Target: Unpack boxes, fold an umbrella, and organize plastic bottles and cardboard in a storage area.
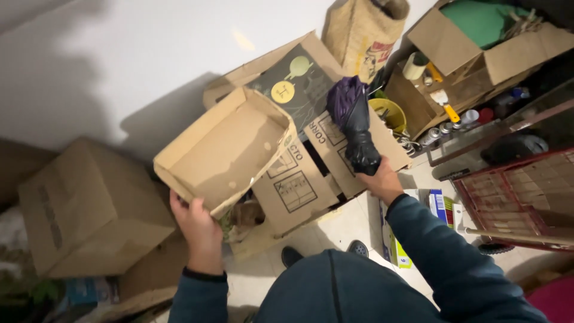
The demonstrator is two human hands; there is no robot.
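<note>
While the left hand (200, 224) grips the near lower edge of an open cardboard box (224, 149), fingers curled over the rim and thumb outside, the box is tipped up off the pile with its empty inside turned toward the camera. Just right of that box, the right hand (382, 179) is closed around the lower end of a black bag (359, 128), whose top is bunched into a purple knot; the bag is held in the air, apart from the box and not yet in it.

Judging by this, the box is lifted and bare inside, and the bag remains outside it, so any putting-in or sorting looks barely begun.

Beneath the box lies a flattened carton (305, 173) with printed panels, and behind it a dark printed carton (293, 84) with pale round shapes. Left of the box stands a closed brown carton (89, 206). Farther right of it, beyond the bag, sit a yellow bowl (388, 113), a tall paper sack (362, 33), an open carton of tools (427, 96) and a red metal trolley (520, 194). Below the box, dark shoes (293, 256) stand on the pale floor (335, 230).
</note>
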